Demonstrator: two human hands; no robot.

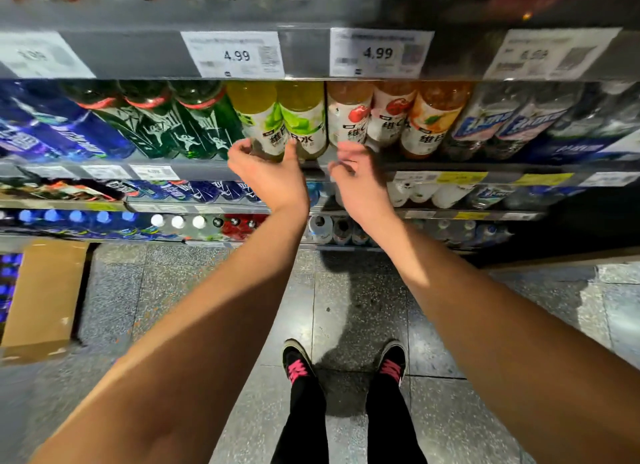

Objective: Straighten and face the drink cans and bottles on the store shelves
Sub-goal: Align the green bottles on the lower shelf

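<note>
A row of drink bottles stands on the middle shelf (pixel 450 167). My left hand (pixel 266 173) wraps around the base of a yellow-green bottle with a lime label (pixel 258 117), thumb and fingers on either side. A second lime bottle (pixel 304 121) stands just right of it. My right hand (pixel 356 183) reaches the base of a peach-coloured bottle with an apple label (pixel 348 114); its fingers are curled and blurred, so the grip is unclear. Green bottles (pixel 194 121) stand to the left, orange-labelled bottles (pixel 429 124) to the right.
Price tags reading 4.99 (pixel 237 55) hang on the shelf edge above. Lower shelves hold blue, white and red capped bottles (pixel 178 221). A cardboard box (pixel 45 297) lies on the tiled floor at left. My feet in black shoes (pixel 298 363) stand near the shelving.
</note>
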